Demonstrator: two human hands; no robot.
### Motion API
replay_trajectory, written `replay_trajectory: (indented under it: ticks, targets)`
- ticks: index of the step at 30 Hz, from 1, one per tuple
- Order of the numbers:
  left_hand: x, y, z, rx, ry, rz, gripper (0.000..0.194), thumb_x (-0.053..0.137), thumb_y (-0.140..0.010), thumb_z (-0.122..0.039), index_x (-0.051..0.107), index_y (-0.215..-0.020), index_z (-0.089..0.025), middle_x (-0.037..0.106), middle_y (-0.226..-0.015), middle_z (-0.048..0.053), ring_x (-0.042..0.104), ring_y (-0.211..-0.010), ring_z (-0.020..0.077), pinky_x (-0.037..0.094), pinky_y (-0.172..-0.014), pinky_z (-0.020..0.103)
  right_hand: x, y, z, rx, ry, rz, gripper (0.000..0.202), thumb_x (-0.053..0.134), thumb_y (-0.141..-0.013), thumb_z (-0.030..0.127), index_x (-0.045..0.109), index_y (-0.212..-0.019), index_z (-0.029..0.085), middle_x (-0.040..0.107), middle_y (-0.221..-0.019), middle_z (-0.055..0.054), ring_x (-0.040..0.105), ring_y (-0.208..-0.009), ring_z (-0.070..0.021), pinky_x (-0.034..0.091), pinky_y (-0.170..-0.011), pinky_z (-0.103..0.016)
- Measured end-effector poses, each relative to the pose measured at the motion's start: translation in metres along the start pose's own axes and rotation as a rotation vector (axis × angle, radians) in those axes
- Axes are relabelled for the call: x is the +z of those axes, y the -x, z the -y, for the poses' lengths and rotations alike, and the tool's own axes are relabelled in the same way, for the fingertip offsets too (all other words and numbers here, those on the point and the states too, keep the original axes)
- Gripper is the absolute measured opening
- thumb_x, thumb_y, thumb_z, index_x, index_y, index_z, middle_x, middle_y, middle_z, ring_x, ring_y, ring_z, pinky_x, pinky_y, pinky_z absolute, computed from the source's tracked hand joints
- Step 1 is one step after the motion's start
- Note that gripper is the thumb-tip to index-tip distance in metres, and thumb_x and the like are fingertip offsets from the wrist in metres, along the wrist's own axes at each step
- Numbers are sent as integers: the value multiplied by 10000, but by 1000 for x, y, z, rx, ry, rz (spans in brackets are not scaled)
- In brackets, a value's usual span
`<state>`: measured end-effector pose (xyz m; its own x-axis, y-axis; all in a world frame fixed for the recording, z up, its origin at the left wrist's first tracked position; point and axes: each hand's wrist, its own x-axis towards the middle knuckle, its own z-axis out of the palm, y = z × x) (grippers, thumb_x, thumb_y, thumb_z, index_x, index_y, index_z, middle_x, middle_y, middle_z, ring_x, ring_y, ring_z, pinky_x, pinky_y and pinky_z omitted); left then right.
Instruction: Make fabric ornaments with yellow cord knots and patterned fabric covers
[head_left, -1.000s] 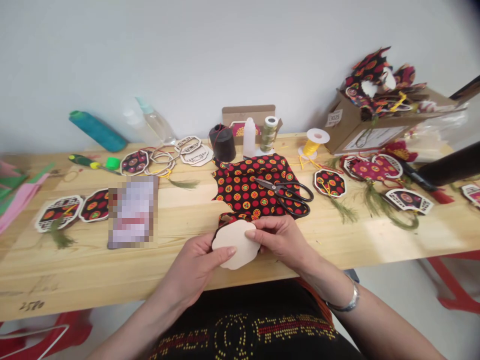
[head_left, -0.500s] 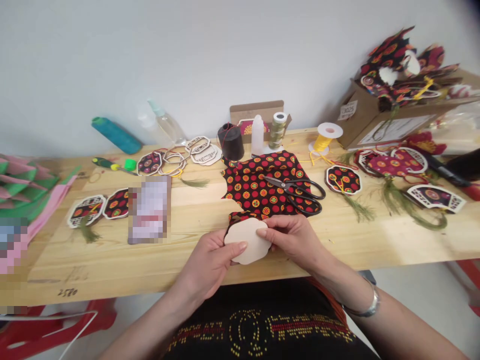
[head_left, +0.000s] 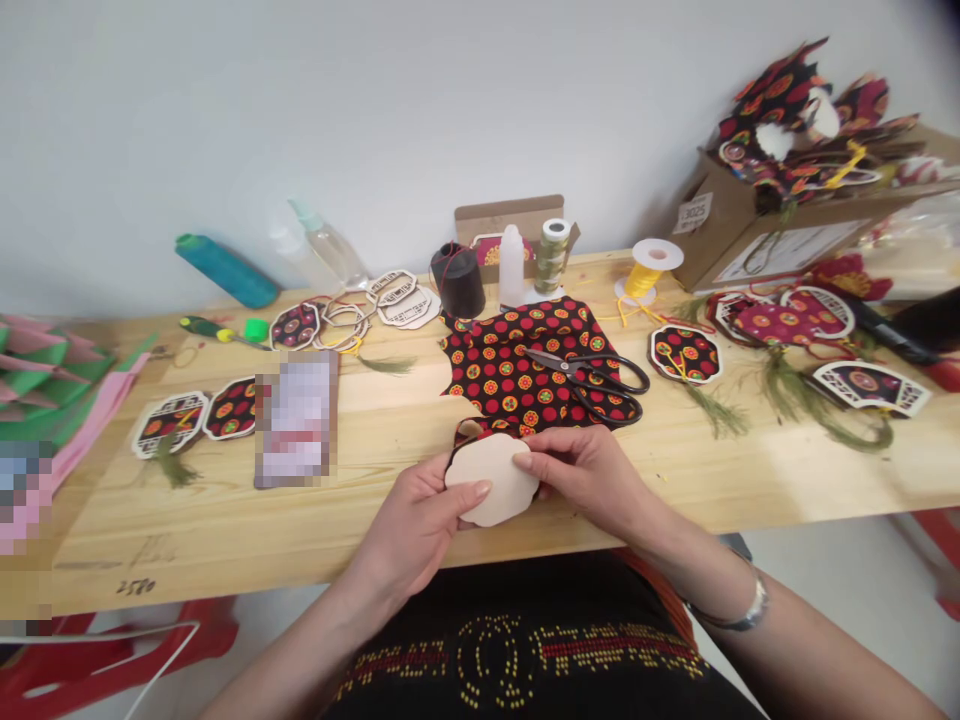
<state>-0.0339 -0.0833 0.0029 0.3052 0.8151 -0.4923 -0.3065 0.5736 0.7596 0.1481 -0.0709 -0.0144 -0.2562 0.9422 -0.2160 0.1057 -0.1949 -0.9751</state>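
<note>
Near the table's front edge I hold a pale scalloped panel between both hands. My left hand grips its left side, thumb flat on the face. My right hand pinches the upper right edge, thumb on top and fingers behind. Dark patterned fabric shows along the panel's far edge; what lies underneath is hidden. Just beyond, a black cloth with red and yellow flowers lies spread on the wood. Black-handled scissors rest on that cloth, partly spread, points to the left.
On the wooden table stand a black thread cone, a white bottle and a yellow thread spool. Tasselled ornaments lie right and left. A cardboard box overflows with fabric at back right. A blurred rectangular object lies left.
The view has shifted slightly. Both hands keep their hold on the panel, and a little more of the fabric's folded edge shows behind it.
</note>
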Motion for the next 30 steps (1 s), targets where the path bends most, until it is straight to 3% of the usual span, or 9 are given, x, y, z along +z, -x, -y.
replay_trajectory:
  ticks: [2,4,6,9,12,18,24,27,30]
  targets:
    - [-3,1,0,-9,-2,-15,320,711,-730,-132,709,-1048,-172,742,-978,84,675,-899,220,535,-791,339,-12,2,7,-167,272,-133,221,597,-832,334,730,-939,194,716,-862,-71,620,-716,-164,516,-657,-315]
    - [-6,2,0,-16,-7,-28,320,709,-736,-134,707,-1053,-178,742,-986,80,680,-879,215,542,-780,340,-31,1,11,-332,657,-376,267,529,-883,314,701,-1032,175,703,-973,-113,625,-846,-212,496,-779,-370]
    - [-9,4,0,-20,-10,-38,327,708,-738,-135,703,-1062,-178,742,-991,81,683,-867,214,547,-771,344,-51,-4,12,-340,1024,-512,305,477,-901,262,667,-1092,117,679,-1021,-160,601,-926,-263,462,-830,-406]
    - [-12,5,1,-28,-16,-50,345,721,-721,-136,701,-1065,-161,744,-974,92,687,-845,222,556,-750,349,-73,-13,5,-238,1375,-440,298,482,-867,188,636,-1096,75,666,-950,-171,581,-907,-289,444,-810,-402]
    - [-13,5,1,-37,-19,-54,362,735,-706,-142,699,-1067,-147,746,-949,100,690,-832,227,564,-722,343,-79,-19,1,-200,1491,-327,255,445,-856,123,633,-1027,98,657,-883,-142,578,-849,-264,439,-767,-364]
    - [-17,5,2,-12,-17,-58,357,728,-716,-141,698,-1072,-143,751,-912,98,696,-811,217,571,-714,329,-75,-21,8,-248,1579,-134,285,391,-803,8,593,-992,80,611,-933,-145,547,-867,-258,403,-783,-347]
    - [-21,7,-1,-33,7,-49,347,726,-716,-116,710,-1059,-165,754,-927,89,701,-768,199,578,-684,304,-83,-17,16,-232,1536,-209,217,429,-786,38,598,-912,88,564,-878,-131,542,-838,-249,413,-761,-340]
    - [-24,8,-3,-37,30,-35,352,726,-715,-107,712,-1060,-178,754,-937,85,700,-759,189,581,-680,297,-85,-6,27,-193,1268,-302,237,502,-781,113,592,-1000,105,571,-916,-117,553,-800,-230,436,-721,-346]
    - [-26,8,-6,-49,40,-23,347,733,-706,-104,719,-1045,-173,754,-935,91,701,-759,194,582,-681,299,-80,10,35,-186,726,-125,256,570,-805,240,586,-1046,157,602,-914,-75,571,-773,-191,466,-698,-320]
